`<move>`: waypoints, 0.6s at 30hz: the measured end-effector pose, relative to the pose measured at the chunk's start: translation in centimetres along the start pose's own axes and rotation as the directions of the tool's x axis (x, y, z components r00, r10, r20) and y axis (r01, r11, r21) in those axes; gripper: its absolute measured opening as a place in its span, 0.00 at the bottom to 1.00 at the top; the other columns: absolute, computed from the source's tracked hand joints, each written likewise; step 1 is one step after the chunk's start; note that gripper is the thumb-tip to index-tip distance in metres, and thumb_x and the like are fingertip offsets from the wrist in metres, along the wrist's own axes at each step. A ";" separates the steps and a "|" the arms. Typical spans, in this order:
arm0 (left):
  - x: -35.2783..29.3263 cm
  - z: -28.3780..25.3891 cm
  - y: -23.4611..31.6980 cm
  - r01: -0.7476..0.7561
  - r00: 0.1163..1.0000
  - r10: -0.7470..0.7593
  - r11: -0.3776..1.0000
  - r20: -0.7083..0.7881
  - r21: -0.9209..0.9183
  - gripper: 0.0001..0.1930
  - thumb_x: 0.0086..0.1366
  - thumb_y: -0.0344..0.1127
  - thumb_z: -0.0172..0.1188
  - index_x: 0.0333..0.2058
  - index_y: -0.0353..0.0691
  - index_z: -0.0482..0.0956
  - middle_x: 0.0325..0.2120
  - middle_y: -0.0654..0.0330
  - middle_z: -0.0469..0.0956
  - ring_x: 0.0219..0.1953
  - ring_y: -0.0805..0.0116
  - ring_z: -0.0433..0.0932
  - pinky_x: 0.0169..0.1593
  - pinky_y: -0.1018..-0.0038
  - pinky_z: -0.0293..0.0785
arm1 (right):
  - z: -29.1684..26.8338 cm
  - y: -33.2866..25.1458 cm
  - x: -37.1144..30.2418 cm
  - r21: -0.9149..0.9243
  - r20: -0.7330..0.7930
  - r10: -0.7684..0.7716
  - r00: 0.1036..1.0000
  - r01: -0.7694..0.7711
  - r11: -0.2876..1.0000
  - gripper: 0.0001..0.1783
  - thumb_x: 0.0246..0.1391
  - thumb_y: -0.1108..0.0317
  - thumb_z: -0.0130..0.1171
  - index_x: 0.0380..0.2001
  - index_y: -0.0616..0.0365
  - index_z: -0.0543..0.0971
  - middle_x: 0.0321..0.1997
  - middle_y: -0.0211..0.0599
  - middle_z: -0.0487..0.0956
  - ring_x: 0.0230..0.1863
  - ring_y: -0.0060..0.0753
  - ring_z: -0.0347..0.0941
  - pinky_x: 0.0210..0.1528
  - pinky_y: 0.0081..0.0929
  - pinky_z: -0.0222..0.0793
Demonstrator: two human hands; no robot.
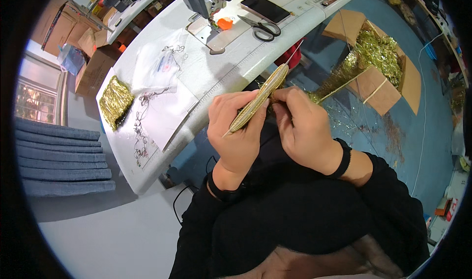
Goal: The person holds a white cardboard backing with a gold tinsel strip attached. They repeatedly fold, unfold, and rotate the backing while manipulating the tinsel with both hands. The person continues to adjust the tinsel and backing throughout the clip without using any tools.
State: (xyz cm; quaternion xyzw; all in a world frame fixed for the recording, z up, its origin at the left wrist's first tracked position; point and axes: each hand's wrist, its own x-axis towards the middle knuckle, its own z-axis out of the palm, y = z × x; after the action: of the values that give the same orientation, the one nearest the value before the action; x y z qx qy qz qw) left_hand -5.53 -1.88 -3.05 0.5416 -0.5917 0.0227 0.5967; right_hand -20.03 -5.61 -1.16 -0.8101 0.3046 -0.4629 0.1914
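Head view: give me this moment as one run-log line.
left hand: holds gold striped bundle; right hand: curled close beside it; scissors: on table, near phone

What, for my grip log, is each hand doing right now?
Left hand: closed, holding the gold-striped bundle.
Right hand: closed beside it; contents cannot be told.

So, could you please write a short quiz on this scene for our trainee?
1. Which thing lies beside the black-handled scissors on the white table?
A) a cup
B) a phone
C) a hammer

2. True or false: the person's left hand holds a slim striped piece.

3. What colour are the shiny strands in the open cardboard box?

Key: 1. B; 2. True; 3. Gold.
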 end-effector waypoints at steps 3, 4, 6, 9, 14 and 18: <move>0.0 0.1 -0.2 -0.009 0.999 0.007 0.999 0.034 0.032 0.13 0.56 0.25 0.72 0.41 0.36 0.84 0.36 0.55 0.85 0.38 0.55 0.80 0.47 0.66 0.73 | -0.3 0.2 0.3 0.046 0.025 0.085 0.996 -0.086 0.995 0.08 0.54 0.81 0.62 0.39 0.64 0.79 0.36 0.46 0.75 0.33 0.53 0.78 0.34 0.38 0.74; 0.0 0.1 -0.3 -0.015 0.999 0.012 0.998 0.050 0.056 0.12 0.57 0.25 0.71 0.41 0.36 0.84 0.37 0.55 0.85 0.39 0.55 0.80 0.47 0.66 0.72 | -0.4 0.3 0.4 0.083 0.025 0.082 0.996 -0.083 0.993 0.08 0.55 0.82 0.61 0.39 0.65 0.79 0.36 0.45 0.75 0.32 0.47 0.76 0.34 0.34 0.73; 0.0 0.2 -0.4 -0.036 0.996 0.029 0.995 0.084 0.090 0.12 0.59 0.25 0.70 0.43 0.35 0.83 0.37 0.55 0.85 0.39 0.54 0.80 0.48 0.66 0.72 | -0.8 0.6 0.5 0.129 0.042 0.080 0.996 -0.085 0.988 0.08 0.58 0.84 0.60 0.40 0.66 0.79 0.36 0.42 0.74 0.29 0.36 0.73 0.32 0.27 0.70; 0.0 0.3 -0.3 -0.083 0.988 0.067 0.990 0.137 0.114 0.14 0.60 0.24 0.66 0.46 0.35 0.82 0.39 0.55 0.84 0.42 0.52 0.80 0.49 0.64 0.72 | -1.1 0.8 0.7 0.100 0.049 0.107 0.993 -0.112 0.989 0.08 0.57 0.82 0.64 0.40 0.67 0.79 0.36 0.41 0.74 0.29 0.34 0.74 0.33 0.25 0.70; -0.1 0.7 -0.2 -0.103 0.980 0.074 0.983 0.184 0.154 0.17 0.58 0.21 0.61 0.47 0.34 0.81 0.39 0.53 0.82 0.42 0.49 0.79 0.48 0.60 0.73 | -1.5 0.5 0.6 0.034 0.113 0.120 0.986 -0.124 0.992 0.11 0.53 0.78 0.69 0.39 0.67 0.79 0.34 0.40 0.74 0.30 0.32 0.76 0.35 0.25 0.72; -0.1 0.9 -0.4 -0.088 0.977 0.054 0.983 0.205 0.164 0.19 0.56 0.21 0.60 0.48 0.33 0.80 0.39 0.49 0.80 0.42 0.45 0.77 0.48 0.58 0.73 | -1.2 -0.1 0.4 0.142 0.139 0.139 0.980 -0.159 0.977 0.10 0.53 0.78 0.69 0.38 0.67 0.80 0.33 0.40 0.74 0.30 0.30 0.76 0.35 0.24 0.74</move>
State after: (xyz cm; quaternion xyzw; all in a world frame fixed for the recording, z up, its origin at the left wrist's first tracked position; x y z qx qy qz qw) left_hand -5.92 -2.55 -3.61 0.5691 -0.6634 0.0406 0.4841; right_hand -20.91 -5.83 -0.30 -0.7960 0.3155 -0.4162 0.3061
